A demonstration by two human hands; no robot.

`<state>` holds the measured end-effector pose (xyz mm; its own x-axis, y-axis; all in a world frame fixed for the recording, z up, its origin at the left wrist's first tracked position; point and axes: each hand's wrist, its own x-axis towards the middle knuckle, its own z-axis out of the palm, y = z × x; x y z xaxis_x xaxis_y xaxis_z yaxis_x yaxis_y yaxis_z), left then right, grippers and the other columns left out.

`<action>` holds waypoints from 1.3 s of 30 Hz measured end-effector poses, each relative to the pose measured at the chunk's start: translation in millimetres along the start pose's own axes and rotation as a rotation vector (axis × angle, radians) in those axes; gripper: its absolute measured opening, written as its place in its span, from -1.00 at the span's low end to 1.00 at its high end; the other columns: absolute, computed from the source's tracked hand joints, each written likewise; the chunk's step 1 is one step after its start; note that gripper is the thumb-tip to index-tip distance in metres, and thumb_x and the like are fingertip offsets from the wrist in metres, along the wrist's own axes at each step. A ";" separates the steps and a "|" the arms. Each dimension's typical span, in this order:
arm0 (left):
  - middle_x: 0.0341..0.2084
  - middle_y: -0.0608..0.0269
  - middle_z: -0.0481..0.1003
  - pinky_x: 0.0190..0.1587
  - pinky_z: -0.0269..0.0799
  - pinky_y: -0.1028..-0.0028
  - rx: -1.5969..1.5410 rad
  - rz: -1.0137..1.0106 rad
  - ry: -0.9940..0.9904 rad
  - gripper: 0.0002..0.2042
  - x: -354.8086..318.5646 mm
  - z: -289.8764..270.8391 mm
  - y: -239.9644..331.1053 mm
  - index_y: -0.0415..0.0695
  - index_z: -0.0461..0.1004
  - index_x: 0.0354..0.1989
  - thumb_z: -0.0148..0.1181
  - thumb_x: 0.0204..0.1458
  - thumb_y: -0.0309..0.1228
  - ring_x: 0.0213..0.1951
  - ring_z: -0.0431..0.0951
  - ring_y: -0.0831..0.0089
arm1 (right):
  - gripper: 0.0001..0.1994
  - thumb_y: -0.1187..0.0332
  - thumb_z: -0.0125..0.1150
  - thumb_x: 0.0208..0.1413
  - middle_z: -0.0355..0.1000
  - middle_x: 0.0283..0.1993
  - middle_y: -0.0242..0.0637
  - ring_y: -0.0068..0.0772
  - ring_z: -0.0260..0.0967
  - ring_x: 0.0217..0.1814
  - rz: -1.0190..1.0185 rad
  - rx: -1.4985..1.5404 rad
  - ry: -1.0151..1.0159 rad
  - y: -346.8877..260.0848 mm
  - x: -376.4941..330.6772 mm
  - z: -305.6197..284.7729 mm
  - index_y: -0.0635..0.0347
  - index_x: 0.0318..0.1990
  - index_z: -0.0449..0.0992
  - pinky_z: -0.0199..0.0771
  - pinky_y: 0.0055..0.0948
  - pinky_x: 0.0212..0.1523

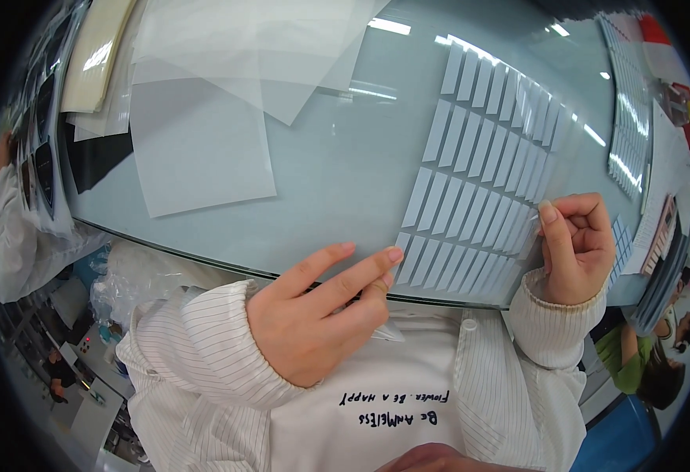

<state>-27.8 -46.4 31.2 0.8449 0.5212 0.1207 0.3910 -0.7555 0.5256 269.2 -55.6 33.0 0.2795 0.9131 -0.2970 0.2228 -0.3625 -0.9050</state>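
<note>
A clear sheet point(471, 185) bearing several rows of narrow white strips lies on the glass tabletop point(345, 157), right of centre. My right hand point(577, 248) pinches its right edge between thumb and forefinger, the other fingers curled in. By the sheet's lower left corner is my left hand point(325, 315), back up, with its thumb tip drawn close to the forefinger and another finger stretched apart. Whatever sits between that thumb and forefinger is hidden. A small white pointed piece point(388, 334) shows just below the left hand; I cannot tell whether it is held.
Translucent paper sheets point(203, 149) overlap at the back left, beside a cream-coloured stack point(97, 63). Another sheet of strips point(624, 110) lies at the far right, near loose papers point(667, 157). Another person's white sleeve point(11, 236) shows at the left, and seated people at the lower right.
</note>
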 end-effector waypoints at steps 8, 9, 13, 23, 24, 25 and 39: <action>-0.16 0.02 0.57 0.02 0.47 0.19 -0.103 0.032 -0.077 -0.91 5.7 -27.4 0.6 -0.19 0.52 -0.46 0.25 -0.18 -0.51 0.08 0.58 0.10 | -0.88 0.58 0.26 0.18 0.49 -0.33 -0.39 -0.76 0.38 -0.38 0.020 0.038 0.006 0.0 2.7 0.1 0.31 -0.21 0.42 0.30 -0.78 -0.28; -0.19 0.00 0.58 -0.04 0.51 0.22 -0.124 0.023 -0.052 -0.87 5.7 -31.9 3.0 -0.19 0.54 -0.42 0.27 -0.19 -0.49 0.01 0.62 0.09 | -0.88 0.58 0.27 0.18 0.49 -0.33 -0.39 -0.77 0.38 -0.38 0.015 0.026 0.006 -0.3 3.2 0.2 0.31 -0.21 0.42 0.29 -0.79 -0.28; -0.29 0.07 0.59 -0.20 0.51 0.38 0.060 0.134 0.047 -0.76 14.4 -47.4 12.2 -0.14 0.59 -0.30 0.32 -0.23 -0.47 -0.25 0.65 0.21 | -0.88 0.58 0.27 0.17 0.48 -0.33 -0.40 -0.81 0.35 -0.40 -0.012 0.057 -0.033 5.3 5.9 -4.0 0.33 -0.20 0.43 0.27 -0.81 -0.31; -0.47 0.22 0.45 -0.35 0.40 0.43 0.317 0.421 0.080 -0.72 59.9 -12.6 -12.1 -0.19 0.54 -0.28 0.27 -0.25 -0.43 -0.38 0.48 0.32 | -0.87 0.59 0.27 0.17 0.46 -0.36 -0.38 -0.86 0.23 -0.53 -0.037 0.059 -0.047 2.1 5.1 -2.5 0.38 -0.20 0.44 0.18 -0.82 -0.47; -0.47 0.22 0.45 -0.35 0.40 0.43 0.310 0.431 0.074 -0.72 69.1 -16.5 -17.1 -0.19 0.54 -0.28 0.27 -0.25 -0.43 -0.38 0.48 0.32 | -0.87 0.59 0.27 0.16 0.46 -0.38 -0.38 -0.87 0.22 -0.55 -0.057 0.060 -0.037 4.6 5.1 -1.4 0.39 -0.21 0.44 0.17 -0.82 -0.50; -0.44 0.20 0.49 -0.38 0.39 0.43 0.309 0.377 0.056 -0.72 80.8 -22.0 -23.6 -0.17 0.57 -0.25 0.28 -0.24 -0.46 -0.38 0.51 0.33 | -0.88 0.60 0.27 0.15 0.46 -0.40 -0.38 -0.87 0.21 -0.57 -0.076 0.059 -0.027 6.1 5.1 -0.4 0.40 -0.21 0.44 0.16 -0.82 -0.52; -0.48 0.27 0.41 -0.44 0.36 0.44 0.270 0.413 -0.003 -0.72 97.3 -22.2 -30.4 -0.15 0.54 -0.27 0.26 -0.27 -0.44 -0.47 0.41 0.39 | -0.90 0.59 0.33 0.07 0.45 -0.63 -0.40 -0.78 0.34 -0.62 -0.252 -0.119 0.059 12.0 9.9 5.6 0.37 -0.30 0.51 0.27 -0.74 -0.56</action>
<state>34.4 36.1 45.6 0.9500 0.1560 0.2705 0.1040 -0.9749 0.1970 269.4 -49.9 17.5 0.2546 0.9660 -0.0457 0.3997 -0.1482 -0.9046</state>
